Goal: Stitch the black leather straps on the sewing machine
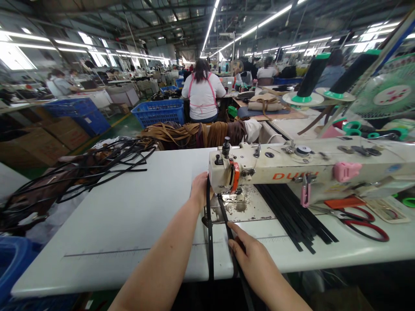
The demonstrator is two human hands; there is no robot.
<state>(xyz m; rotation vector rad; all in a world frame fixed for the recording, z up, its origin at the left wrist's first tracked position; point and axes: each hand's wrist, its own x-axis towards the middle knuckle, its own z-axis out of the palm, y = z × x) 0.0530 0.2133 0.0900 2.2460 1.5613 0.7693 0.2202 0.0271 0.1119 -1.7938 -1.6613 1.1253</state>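
A white industrial sewing machine [249,168] stands on the table, and a black strap [223,211] runs under its needle area toward me. My right hand [248,248] holds this strap in front of the needle plate [233,198], index finger and thumb along it. My left hand [198,190] is behind the left end of the machine head; its fingers are mostly hidden. A second black length of strap [210,242] hangs down past that hand to the table's front edge. I cannot tell whether both lengths are one piece.
Cut black strips [288,216] lie beneath the machine arm, beside red-handled scissors [366,222]. More black straps [119,160] are heaped at the left table edge. Thread cones [309,77] and a green fan [389,93] stand at right. A person [202,93] sits ahead.
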